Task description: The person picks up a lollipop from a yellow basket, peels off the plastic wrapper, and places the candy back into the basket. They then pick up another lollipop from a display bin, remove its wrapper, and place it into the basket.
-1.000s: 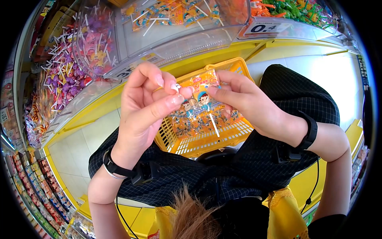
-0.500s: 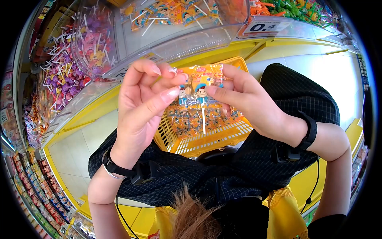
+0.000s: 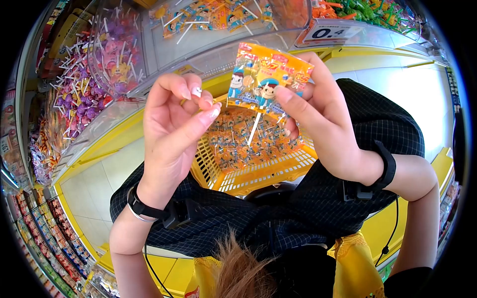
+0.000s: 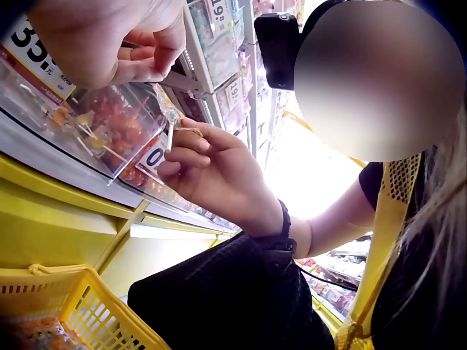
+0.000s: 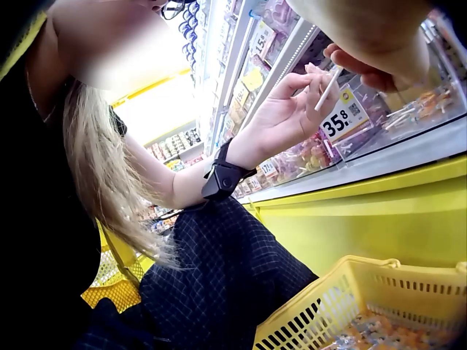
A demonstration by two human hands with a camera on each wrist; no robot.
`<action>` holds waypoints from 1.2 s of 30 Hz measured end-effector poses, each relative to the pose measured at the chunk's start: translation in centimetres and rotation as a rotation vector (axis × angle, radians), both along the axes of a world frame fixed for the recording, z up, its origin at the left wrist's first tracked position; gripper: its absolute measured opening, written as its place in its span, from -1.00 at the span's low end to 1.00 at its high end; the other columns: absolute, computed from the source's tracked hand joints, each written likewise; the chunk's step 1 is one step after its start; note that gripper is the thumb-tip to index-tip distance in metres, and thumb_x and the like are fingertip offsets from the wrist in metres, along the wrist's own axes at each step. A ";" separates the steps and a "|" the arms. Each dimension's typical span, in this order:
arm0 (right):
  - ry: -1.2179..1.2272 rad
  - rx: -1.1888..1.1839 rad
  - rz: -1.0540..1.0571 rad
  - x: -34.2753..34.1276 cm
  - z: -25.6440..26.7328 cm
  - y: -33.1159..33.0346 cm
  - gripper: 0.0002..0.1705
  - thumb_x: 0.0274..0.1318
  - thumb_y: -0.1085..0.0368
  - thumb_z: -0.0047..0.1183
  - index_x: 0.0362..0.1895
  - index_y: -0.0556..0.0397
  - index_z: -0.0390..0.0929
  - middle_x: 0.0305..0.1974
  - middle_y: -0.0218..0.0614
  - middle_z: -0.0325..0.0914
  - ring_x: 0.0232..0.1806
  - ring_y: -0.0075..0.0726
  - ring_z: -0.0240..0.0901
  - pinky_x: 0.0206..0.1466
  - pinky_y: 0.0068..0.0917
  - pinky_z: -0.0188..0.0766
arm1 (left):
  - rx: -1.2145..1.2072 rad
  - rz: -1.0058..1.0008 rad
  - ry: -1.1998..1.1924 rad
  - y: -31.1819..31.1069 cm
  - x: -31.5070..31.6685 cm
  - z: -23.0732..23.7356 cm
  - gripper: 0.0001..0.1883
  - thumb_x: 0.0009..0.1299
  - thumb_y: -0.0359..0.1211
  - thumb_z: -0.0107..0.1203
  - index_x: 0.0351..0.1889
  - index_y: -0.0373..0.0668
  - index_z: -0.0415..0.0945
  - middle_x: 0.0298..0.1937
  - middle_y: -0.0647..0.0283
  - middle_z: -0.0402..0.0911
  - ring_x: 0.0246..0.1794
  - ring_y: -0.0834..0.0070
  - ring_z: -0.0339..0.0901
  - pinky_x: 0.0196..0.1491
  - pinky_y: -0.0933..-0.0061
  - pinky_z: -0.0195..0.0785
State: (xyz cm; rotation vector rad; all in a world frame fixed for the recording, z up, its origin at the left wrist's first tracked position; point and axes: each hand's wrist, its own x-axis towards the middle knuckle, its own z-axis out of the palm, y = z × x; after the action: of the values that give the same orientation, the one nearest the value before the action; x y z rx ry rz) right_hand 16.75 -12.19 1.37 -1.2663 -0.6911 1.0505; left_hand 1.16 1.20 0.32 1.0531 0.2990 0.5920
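In the head view my right hand [image 3: 323, 119] pinches a lollipop in an orange printed wrapper [image 3: 268, 74] between thumb and fingers, at the wrapper's right side. A cartoon figure in a blue cap is printed on it, and the white stick [image 3: 254, 129] points down. To its left is my left hand [image 3: 171, 121], raised with loosely curled fingers and the thumb tip close to the fingertips; nothing shows in it. Below both hands a yellow basket [image 3: 238, 187] holds several orange-wrapped lollipops [image 3: 248, 149]. The right wrist view shows a white stick [image 5: 328, 89] in front of the left hand [image 5: 284, 117].
A clear bin [image 3: 169, 54] with more orange-wrapped lollipops stands ahead, above a yellow shelf edge. Purple lollipops [image 3: 84, 107] fill the left side; green and orange sweets lie at the upper right by a price card [image 3: 328, 33]. The person's knees flank the basket.
The right hand has lifted the wrapped lollipop up, away from the basket, and its wrapper now shows more fully. The left hand has drawn slightly left, apart from the wrapper.
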 end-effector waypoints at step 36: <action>-0.193 0.054 0.066 -0.2 -0.2 -0.3 -0.69 0.26 0.43 -0.19 0.03 0.14 0.07 -0.30 -0.33 0.49 -0.52 -0.65 0.48 -0.58 -0.82 0.29 | 0.215 0.075 0.075 0.1 0.0 -0.4 -0.66 0.10 -0.73 0.04 -0.41 -0.09 0.19 -0.29 0.37 0.24 -0.27 0.60 0.42 -0.06 0.46 0.35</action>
State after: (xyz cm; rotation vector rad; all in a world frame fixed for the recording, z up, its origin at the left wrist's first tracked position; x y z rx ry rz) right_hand 16.59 -12.46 1.18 -1.3158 -0.9081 0.9645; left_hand 1.11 1.27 -0.11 1.2773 0.3465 0.6632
